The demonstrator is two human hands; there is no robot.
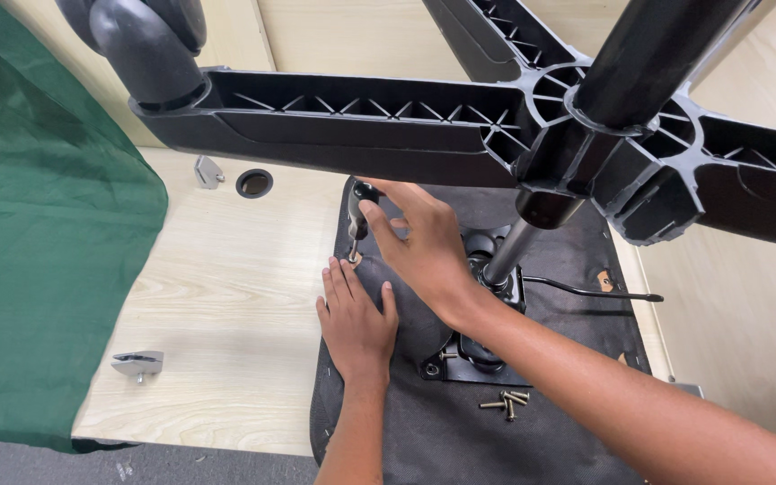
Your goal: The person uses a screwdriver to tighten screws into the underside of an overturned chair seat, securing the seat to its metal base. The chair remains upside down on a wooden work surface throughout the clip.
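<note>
An upturned chair seat [424, 431] with black fabric underside lies on a light wooden table [226, 296]. My right hand [419, 242] grips a black-handled screwdriver [357, 216] held upright, its tip at the seat's upper left corner. My left hand [357, 323] lies flat on the seat just below that tip, fingers together. A black metal mounting plate [478, 350] sits at the seat's middle, with a chrome gas column [514, 251] rising to the black star-shaped chair base [361, 121] overhead. Several loose screws [507, 401] rest on the seat below the plate.
A green cloth [38, 224] hangs at the left. A castor wheel [145, 40] sits at the base arm's end. A thin black lever [586, 289] sticks out right of the plate. Two metal brackets [139, 364] [207, 171] and a round cable hole [254, 182] are on the table.
</note>
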